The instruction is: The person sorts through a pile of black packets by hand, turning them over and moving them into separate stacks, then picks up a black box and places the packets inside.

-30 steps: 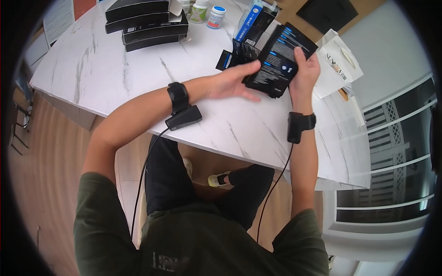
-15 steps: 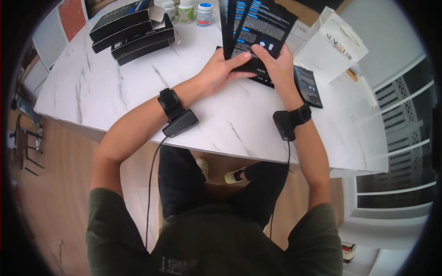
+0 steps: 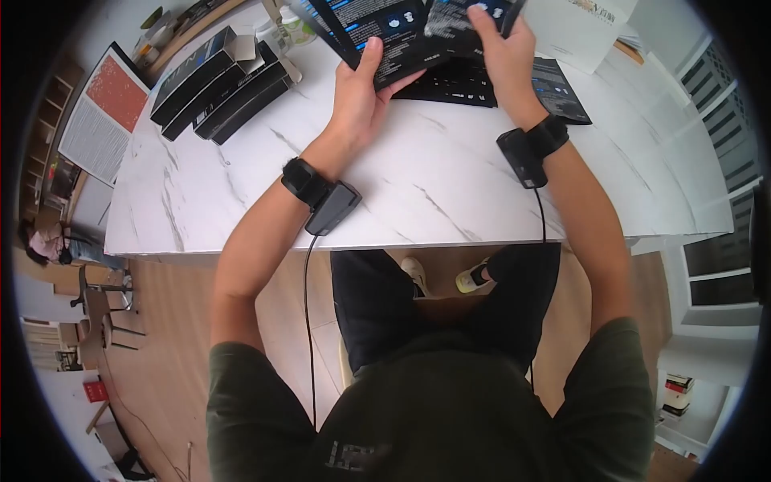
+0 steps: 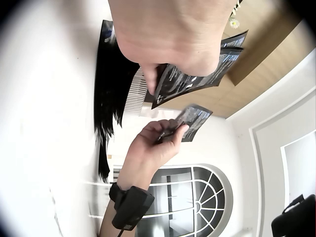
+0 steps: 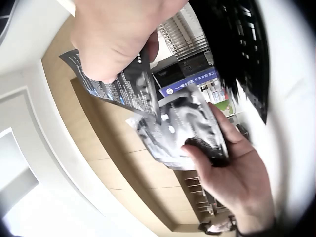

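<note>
My left hand (image 3: 359,100) grips a fanned bunch of black foil packets (image 3: 405,56) printed with white and blue text, its thumb lying on the front one. To its right, my right hand (image 3: 510,64) pinches another black packet (image 3: 454,28) between thumb and fingers. The left wrist view shows this right-hand packet (image 4: 197,118) apart from the left bunch; in the right wrist view it overlaps the left bunch (image 5: 177,133). Below both hands, more black packets (image 3: 566,92) lie spread on the white marbled table (image 3: 434,185). The top of the held packets is cut off in the head view.
Black boxes (image 3: 201,80) with open flaps are stacked at the left, beside small bottles (image 3: 295,28). A white paper bag (image 3: 570,36) stands at the back right. In the right wrist view, a blue box (image 5: 192,81) appears behind the packets. Another person (image 3: 50,241) is far left.
The two hands first held the packets together; my right hand has moved apart rightward with a packet, while the left keeps the rest. Packets now lie on the table. The head view has shifted.
</note>
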Demonstrator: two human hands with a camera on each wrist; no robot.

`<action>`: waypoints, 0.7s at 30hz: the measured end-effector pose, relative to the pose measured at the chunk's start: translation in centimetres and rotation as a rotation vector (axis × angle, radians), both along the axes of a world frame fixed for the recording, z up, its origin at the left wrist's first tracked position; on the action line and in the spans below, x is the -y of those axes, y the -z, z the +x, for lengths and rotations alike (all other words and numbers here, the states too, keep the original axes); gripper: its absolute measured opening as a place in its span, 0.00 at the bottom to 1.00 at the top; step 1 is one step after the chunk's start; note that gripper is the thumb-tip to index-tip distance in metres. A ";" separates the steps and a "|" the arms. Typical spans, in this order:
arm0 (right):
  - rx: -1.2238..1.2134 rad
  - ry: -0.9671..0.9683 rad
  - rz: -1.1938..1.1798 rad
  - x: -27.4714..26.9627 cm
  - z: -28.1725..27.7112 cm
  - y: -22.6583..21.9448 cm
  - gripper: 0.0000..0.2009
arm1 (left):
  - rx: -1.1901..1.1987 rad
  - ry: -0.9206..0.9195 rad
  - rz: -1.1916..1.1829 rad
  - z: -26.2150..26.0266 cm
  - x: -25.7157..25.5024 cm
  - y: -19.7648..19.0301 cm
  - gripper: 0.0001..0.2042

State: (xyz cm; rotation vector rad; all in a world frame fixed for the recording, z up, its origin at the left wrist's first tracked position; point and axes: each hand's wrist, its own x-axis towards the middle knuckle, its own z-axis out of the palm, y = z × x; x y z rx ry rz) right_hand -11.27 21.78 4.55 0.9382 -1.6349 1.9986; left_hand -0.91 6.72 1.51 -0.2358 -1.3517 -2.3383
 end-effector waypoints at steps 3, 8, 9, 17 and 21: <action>0.233 -0.141 -0.111 -0.5 0.7 -0.9 0.11 | 0.025 -0.072 -0.016 -0.1 0.3 0.0 0.14; 0.057 -0.125 0.197 1.3 -0.7 3.0 0.20 | 0.013 -0.106 -0.051 -0.2 0.0 0.5 0.13; 0.036 -0.139 0.200 1.9 -0.5 3.5 0.21 | 0.011 -0.125 -0.035 -0.2 -0.2 0.5 0.14; 0.143 -0.293 0.263 1.7 -0.6 3.8 0.14 | -0.044 -0.176 0.002 0.0 0.0 -0.4 0.17; 0.165 -0.194 0.296 0.9 -1.5 3.8 0.13 | 0.013 -0.211 0.004 0.5 0.0 -0.7 0.17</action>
